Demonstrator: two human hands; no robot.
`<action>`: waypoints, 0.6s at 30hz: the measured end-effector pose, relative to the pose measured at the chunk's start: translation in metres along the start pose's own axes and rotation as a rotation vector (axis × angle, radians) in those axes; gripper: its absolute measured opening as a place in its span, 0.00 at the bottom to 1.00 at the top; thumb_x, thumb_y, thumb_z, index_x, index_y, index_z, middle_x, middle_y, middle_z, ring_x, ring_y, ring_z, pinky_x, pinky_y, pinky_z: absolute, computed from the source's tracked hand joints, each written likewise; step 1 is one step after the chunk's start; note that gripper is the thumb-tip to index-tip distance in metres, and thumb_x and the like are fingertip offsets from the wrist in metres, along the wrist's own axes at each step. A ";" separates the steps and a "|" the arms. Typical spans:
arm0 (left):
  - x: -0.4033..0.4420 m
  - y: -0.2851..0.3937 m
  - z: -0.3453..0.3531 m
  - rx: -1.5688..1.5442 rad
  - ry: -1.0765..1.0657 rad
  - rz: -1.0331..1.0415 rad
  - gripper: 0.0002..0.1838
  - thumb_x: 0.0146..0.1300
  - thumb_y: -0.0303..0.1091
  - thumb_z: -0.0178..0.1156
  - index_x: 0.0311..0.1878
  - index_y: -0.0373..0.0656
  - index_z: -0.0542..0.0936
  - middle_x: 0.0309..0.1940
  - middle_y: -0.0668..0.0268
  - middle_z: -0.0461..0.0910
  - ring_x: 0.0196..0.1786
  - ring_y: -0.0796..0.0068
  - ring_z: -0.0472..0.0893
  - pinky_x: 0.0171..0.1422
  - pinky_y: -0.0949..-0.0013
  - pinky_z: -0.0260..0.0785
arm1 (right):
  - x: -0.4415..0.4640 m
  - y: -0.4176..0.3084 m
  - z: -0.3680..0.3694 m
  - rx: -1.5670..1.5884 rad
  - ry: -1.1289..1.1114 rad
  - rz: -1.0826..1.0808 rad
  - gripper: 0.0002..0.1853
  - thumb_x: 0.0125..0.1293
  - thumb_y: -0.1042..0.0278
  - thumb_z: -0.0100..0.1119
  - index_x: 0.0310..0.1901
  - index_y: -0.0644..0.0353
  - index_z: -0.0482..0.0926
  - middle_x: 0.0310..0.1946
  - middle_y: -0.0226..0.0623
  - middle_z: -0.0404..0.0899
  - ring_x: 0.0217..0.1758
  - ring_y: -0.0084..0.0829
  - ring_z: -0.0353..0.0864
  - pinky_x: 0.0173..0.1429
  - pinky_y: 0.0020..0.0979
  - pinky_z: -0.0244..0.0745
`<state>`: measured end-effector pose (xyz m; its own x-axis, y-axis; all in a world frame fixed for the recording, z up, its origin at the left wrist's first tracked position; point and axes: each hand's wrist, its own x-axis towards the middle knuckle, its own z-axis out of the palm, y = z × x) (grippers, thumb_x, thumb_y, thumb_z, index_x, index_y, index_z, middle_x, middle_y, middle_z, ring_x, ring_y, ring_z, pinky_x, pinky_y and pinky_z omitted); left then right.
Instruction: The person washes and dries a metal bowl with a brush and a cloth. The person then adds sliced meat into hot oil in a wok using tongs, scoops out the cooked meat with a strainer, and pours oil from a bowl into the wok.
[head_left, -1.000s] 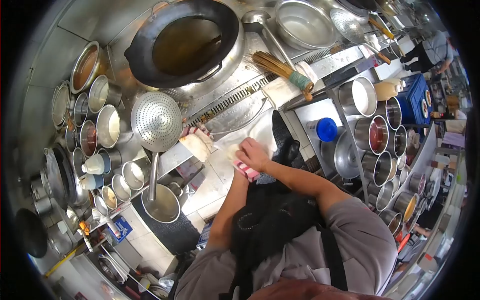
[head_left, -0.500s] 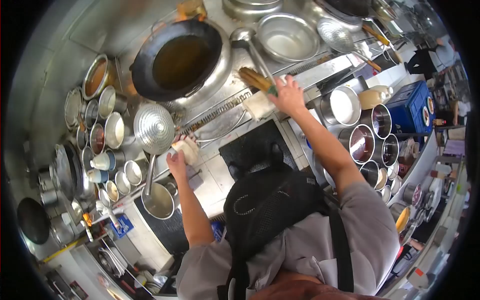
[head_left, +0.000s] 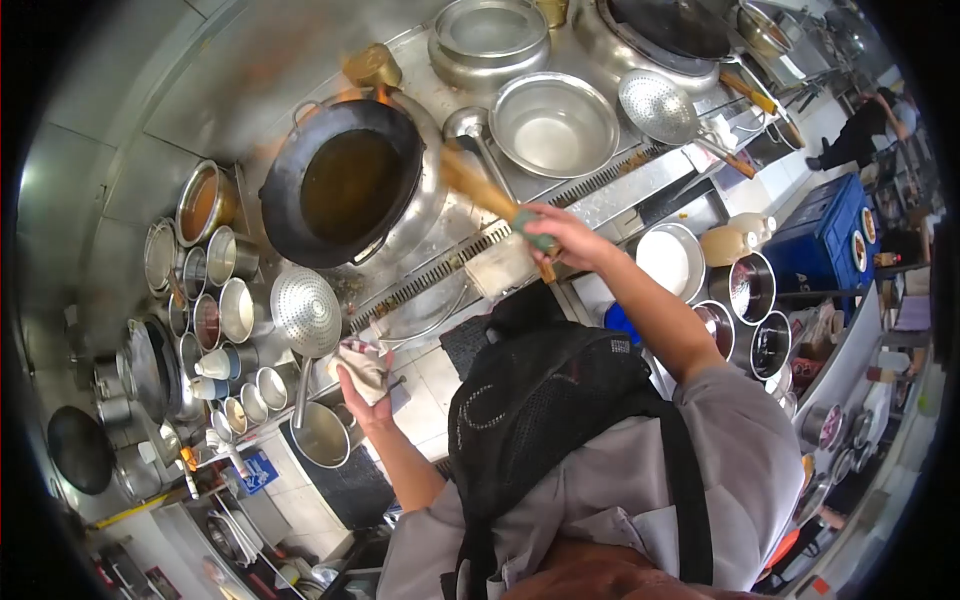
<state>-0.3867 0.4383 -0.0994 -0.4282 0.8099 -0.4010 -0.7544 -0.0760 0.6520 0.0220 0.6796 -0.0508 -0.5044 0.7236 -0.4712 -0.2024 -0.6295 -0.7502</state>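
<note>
My right hand (head_left: pixel 572 240) is closed around the green-wrapped handle of a bamboo wok brush (head_left: pixel 482 190). The brush's bristle end, smeared by motion, points up-left toward a black wok (head_left: pixel 282 180) with dark liquid in it. Flames show behind the wok's rim. In my left hand (head_left: pixel 366 402) is a bunched, whitish cloth (head_left: pixel 360 366), just right of a perforated skimmer (head_left: pixel 305 312). The skimmer's handle reaches down to a metal pot (head_left: pixel 322 436). Just beyond the brush lies a ladle (head_left: pixel 485 150), beside a wide metal basin (head_left: pixel 612 130).
Several metal containers of sauces and seasonings stand at left, around a small pot (head_left: pixel 234 252). Another skimmer (head_left: pixel 658 105) lies at upper right. On the right side are a pot of white contents (head_left: pixel 692 262) and a blue crate (head_left: pixel 815 225). A person (head_left: pixel 865 130) is farther off.
The brush has been lifted off the stove edge and swung leftward by my right hand. My left hand, fingertips at the cloth before, now grips it. The view has shifted slightly.
</note>
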 end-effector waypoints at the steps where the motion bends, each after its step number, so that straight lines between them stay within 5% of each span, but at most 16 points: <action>1: -0.008 0.001 0.034 -0.078 -0.089 -0.021 0.30 0.74 0.51 0.54 0.72 0.46 0.66 0.65 0.58 0.75 0.66 0.49 0.75 0.67 0.46 0.74 | -0.015 -0.007 -0.002 0.133 -0.032 -0.076 0.32 0.66 0.67 0.61 0.71 0.56 0.66 0.42 0.39 0.79 0.34 0.29 0.80 0.35 0.32 0.76; 2: -0.006 -0.005 0.058 -0.161 -0.182 -0.044 0.30 0.74 0.51 0.55 0.73 0.48 0.66 0.65 0.59 0.74 0.66 0.46 0.75 0.67 0.45 0.73 | -0.024 -0.017 -0.004 0.130 -0.010 -0.119 0.34 0.66 0.66 0.61 0.74 0.54 0.62 0.42 0.40 0.80 0.33 0.29 0.80 0.34 0.31 0.75; 3: 0.005 -0.014 0.067 -0.137 -0.232 -0.055 0.32 0.73 0.52 0.56 0.75 0.51 0.63 0.70 0.57 0.69 0.66 0.43 0.74 0.60 0.55 0.80 | -0.033 -0.029 -0.007 0.121 0.016 -0.166 0.37 0.67 0.65 0.60 0.76 0.53 0.58 0.42 0.41 0.80 0.33 0.29 0.80 0.33 0.29 0.74; 5: 0.041 -0.036 0.082 -0.144 -0.445 -0.237 0.31 0.74 0.50 0.54 0.75 0.49 0.63 0.68 0.55 0.71 0.63 0.48 0.77 0.50 0.63 0.82 | -0.033 -0.039 -0.036 -0.157 0.303 -0.239 0.36 0.64 0.64 0.65 0.73 0.57 0.65 0.47 0.38 0.81 0.39 0.27 0.82 0.39 0.29 0.78; 7: 0.074 -0.064 0.121 0.060 -0.377 -0.355 0.27 0.76 0.43 0.53 0.74 0.45 0.64 0.61 0.55 0.77 0.56 0.57 0.82 0.39 0.68 0.78 | -0.036 -0.073 -0.049 -0.632 0.534 -0.172 0.36 0.62 0.57 0.69 0.70 0.59 0.70 0.43 0.38 0.84 0.39 0.31 0.83 0.47 0.31 0.79; 12: 0.147 -0.165 0.199 0.126 -0.305 -0.394 0.21 0.77 0.44 0.53 0.67 0.50 0.66 0.62 0.58 0.75 0.57 0.56 0.81 0.50 0.51 0.80 | 0.015 -0.119 -0.118 -1.412 0.714 -0.222 0.34 0.60 0.52 0.69 0.67 0.57 0.74 0.46 0.48 0.85 0.48 0.44 0.87 0.56 0.40 0.80; 16: 0.183 -0.225 0.277 0.143 -0.242 -0.465 0.23 0.79 0.47 0.50 0.68 0.45 0.64 0.64 0.58 0.75 0.59 0.55 0.80 0.51 0.45 0.79 | 0.058 -0.160 -0.139 -1.856 0.607 0.049 0.28 0.61 0.51 0.65 0.60 0.56 0.80 0.51 0.51 0.84 0.57 0.49 0.83 0.62 0.45 0.78; 18: 0.193 -0.247 0.313 0.407 -0.232 -0.418 0.27 0.78 0.49 0.52 0.70 0.43 0.61 0.63 0.57 0.74 0.56 0.56 0.81 0.49 0.45 0.80 | 0.083 -0.163 -0.165 -2.078 0.428 0.146 0.28 0.61 0.50 0.64 0.58 0.59 0.81 0.51 0.51 0.84 0.55 0.49 0.84 0.61 0.45 0.79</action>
<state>-0.1268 0.7958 -0.1367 0.0161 0.8319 -0.5547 -0.5653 0.4652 0.6812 0.1514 0.8887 -0.0438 -0.1908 0.9036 -0.3836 0.9542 0.2625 0.1436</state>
